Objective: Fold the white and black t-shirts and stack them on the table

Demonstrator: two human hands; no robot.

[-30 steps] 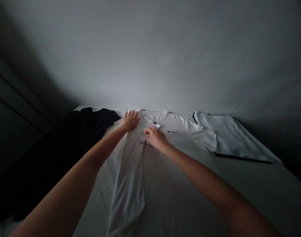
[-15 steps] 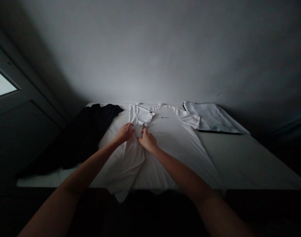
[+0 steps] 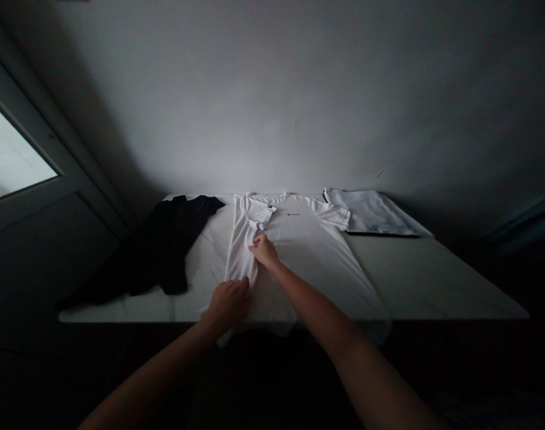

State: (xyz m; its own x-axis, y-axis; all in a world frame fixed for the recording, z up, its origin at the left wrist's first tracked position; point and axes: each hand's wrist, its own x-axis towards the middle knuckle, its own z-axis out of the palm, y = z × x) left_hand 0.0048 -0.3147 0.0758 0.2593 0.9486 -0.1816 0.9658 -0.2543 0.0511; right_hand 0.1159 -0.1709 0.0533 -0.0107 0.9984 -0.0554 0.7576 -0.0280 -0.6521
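Observation:
A white T-shirt (image 3: 310,251) lies flat on the white-topped table (image 3: 433,280), collar at the far side and a small dark chest logo (image 3: 293,214) showing. Its left side is folded inward as a long strip (image 3: 242,254). My left hand (image 3: 227,304) grips the near end of that strip, close to the table's front edge. My right hand (image 3: 264,251) sits mid-shirt, fingers pinching the strip's inner fold. The shirt's hem hangs partly over the front edge.
A crumpled black garment (image 3: 174,239) lies to the left of the shirt. A folded pale garment (image 3: 370,214) with dark trim lies at the far right, against the wall (image 3: 272,101). A bright window pane (image 3: 12,149) is set in the dark door at left.
My left hand has moved toward me along the folded strip to its near end. My right hand has shifted only slightly. The head view has tilted up, showing more wall and door.

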